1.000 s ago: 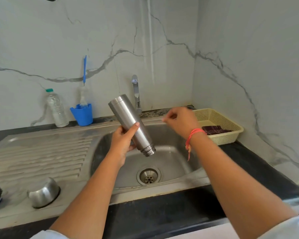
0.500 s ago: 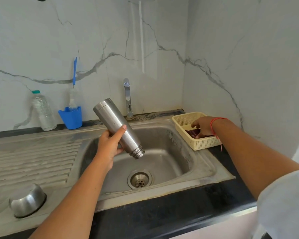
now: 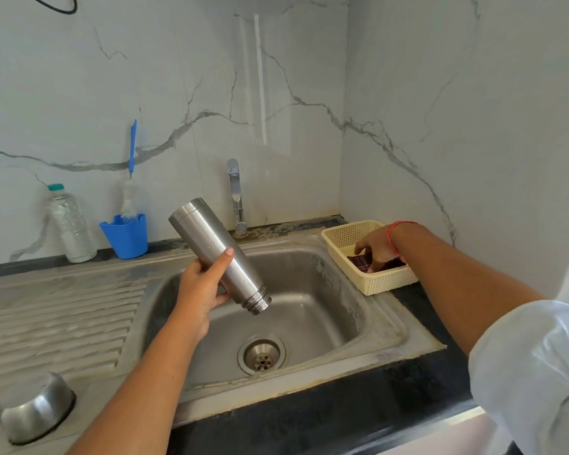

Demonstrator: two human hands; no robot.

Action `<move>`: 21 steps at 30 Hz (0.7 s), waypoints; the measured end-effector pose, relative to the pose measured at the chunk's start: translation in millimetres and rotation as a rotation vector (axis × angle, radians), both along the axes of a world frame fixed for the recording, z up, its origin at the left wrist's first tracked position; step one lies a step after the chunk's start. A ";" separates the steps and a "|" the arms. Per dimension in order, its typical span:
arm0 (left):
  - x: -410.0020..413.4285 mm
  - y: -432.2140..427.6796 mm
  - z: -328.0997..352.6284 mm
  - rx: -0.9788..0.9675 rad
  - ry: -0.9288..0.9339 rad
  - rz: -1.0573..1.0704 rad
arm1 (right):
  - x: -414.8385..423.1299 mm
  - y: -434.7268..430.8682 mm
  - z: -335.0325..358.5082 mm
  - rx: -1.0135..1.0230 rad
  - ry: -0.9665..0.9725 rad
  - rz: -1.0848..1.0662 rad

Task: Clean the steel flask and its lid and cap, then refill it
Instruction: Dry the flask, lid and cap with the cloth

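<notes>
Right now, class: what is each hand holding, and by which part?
The left hand grips the steel flask around its mid-body, mouth tilted down. The right hand touches a dark cloth in the basket; a grip cannot be told.

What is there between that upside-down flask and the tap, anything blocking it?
Nothing visible. The left hand holds the steel flask tilted mouth-down over the sink, and the tap stands just behind it with open space between.

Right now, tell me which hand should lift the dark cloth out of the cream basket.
Right. The right hand already reaches into the cream basket, fingers down at the dark cloth. The left hand is busy, its grip around the steel flask tilted mouth-down over the sink.
</notes>
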State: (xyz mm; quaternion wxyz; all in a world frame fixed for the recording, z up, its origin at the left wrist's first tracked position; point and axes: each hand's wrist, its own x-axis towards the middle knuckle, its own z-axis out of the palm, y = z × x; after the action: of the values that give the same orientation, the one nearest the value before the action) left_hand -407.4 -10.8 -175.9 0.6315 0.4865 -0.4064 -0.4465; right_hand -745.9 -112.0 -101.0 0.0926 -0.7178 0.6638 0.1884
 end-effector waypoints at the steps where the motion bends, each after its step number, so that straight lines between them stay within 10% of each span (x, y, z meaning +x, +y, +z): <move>1: 0.3 0.1 0.5 0.003 0.007 0.001 | 0.2 -0.5 0.1 0.000 0.013 -0.001; 21: 2.3 6.2 11.7 -0.015 0.081 -0.043 | -6.1 26.0 34.3 -0.429 -0.018 -0.031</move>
State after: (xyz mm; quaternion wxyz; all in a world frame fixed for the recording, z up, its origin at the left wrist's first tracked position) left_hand -405.1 -4.7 -164.3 0.6415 0.4544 -0.3941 -0.4762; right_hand -752.0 -86.0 -66.7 -0.0537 -0.7123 0.6990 0.0349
